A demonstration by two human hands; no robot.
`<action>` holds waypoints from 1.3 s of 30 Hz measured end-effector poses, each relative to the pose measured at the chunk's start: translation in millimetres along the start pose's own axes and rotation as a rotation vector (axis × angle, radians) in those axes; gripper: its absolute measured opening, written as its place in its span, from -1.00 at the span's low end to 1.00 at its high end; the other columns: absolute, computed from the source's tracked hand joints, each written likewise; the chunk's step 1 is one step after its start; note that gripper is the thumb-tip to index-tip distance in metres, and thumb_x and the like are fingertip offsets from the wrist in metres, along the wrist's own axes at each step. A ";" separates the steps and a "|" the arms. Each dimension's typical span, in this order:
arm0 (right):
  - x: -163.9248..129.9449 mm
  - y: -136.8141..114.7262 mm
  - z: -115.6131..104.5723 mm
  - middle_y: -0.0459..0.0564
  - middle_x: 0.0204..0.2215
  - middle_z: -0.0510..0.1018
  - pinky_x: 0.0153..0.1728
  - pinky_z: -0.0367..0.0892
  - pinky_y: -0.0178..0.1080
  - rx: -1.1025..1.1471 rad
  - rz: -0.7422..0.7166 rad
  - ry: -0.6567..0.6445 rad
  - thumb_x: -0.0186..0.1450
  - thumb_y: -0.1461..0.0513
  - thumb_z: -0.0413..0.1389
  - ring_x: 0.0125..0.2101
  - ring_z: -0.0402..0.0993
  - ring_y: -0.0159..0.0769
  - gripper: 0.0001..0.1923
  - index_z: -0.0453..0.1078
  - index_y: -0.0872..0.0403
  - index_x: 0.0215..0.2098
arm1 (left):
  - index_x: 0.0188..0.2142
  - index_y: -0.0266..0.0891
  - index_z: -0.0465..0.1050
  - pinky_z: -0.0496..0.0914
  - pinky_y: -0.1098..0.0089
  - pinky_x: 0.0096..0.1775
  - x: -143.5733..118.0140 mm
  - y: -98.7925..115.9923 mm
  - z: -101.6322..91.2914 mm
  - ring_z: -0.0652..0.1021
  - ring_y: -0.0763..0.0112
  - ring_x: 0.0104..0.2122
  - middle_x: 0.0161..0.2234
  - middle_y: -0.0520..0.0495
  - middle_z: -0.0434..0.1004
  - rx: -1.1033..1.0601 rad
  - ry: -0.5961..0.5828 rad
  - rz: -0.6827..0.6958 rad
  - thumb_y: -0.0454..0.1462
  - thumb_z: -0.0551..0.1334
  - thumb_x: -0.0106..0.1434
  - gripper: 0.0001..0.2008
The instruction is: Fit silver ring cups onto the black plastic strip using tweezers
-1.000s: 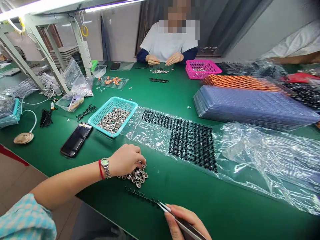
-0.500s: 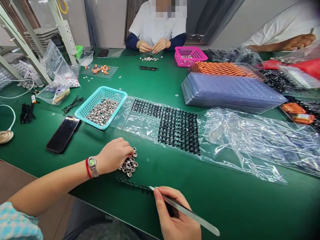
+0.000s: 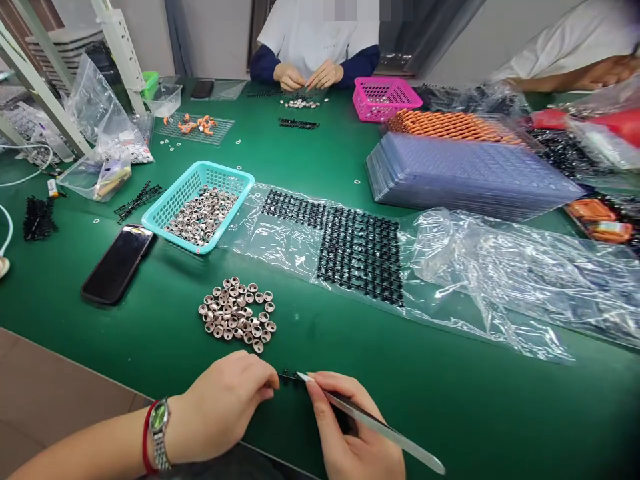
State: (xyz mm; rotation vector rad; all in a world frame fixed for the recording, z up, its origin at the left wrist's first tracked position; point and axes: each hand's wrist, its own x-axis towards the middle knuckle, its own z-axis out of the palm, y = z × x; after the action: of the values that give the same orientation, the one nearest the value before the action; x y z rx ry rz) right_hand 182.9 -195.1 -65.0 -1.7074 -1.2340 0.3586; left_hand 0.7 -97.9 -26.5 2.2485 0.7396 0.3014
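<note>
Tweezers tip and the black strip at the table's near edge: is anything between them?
Nothing visible. The tweezers in the right hand point straight at the black strip, tip at its end. The left hand covers the strip's other end; the metal rings lie apart, farther up the table.

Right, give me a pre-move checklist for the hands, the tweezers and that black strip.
1. Tweezers gripped in right hand: ok.
2. Tweezer tip meets the black strip: ok.
3. Left hand over the strip's left part: ok; whether it pinches it, cannot tell.
4. Left hand holds a metal ring: cannot tell, fingers curl over.
5. Pile of metal rings just beyond the hands, uncovered: ok.
6. Teal basket holds more rings: ok.
</note>
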 end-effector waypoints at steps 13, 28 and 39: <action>6.7 -7.0 1.1 -0.15 -0.37 0.65 -0.32 0.53 -0.52 0.103 0.024 0.097 0.42 0.13 0.21 -0.40 0.66 -0.45 -0.88 0.52 -0.06 -0.28 | -0.12 -0.29 0.56 0.46 0.36 -0.14 2.6 -4.3 -3.8 0.59 0.24 -0.22 -0.22 -0.15 0.65 -0.126 0.037 -0.020 -0.49 0.17 0.43 -0.79; 1.3 6.0 -1.5 -0.10 -0.29 0.69 -0.20 0.55 -0.45 0.048 0.069 -0.039 0.43 0.15 0.20 -0.29 0.68 -0.38 -0.90 0.54 -0.06 -0.25 | -0.17 -0.25 0.54 0.44 0.37 -0.17 0.7 -4.7 -0.5 0.58 0.26 -0.24 -0.24 -0.12 0.64 -0.120 0.056 -0.010 -0.49 0.16 0.42 -0.80; 2.3 5.4 -0.3 -0.06 -0.28 0.72 -0.17 0.60 -0.38 0.228 0.162 -0.050 0.37 0.14 0.27 -0.24 0.71 -0.30 -0.92 0.59 -0.06 -0.27 | -0.17 -0.23 0.59 0.45 0.40 -0.17 1.9 -4.6 -2.5 0.58 0.28 -0.24 -0.26 -0.10 0.63 -0.118 0.056 0.005 -0.44 0.18 0.44 -0.80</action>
State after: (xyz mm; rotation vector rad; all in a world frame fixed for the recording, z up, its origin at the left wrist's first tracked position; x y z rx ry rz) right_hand 187.3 -193.4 -68.6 -1.6119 -1.0487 0.6186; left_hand -0.8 -92.8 -28.0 2.1388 0.7262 0.4018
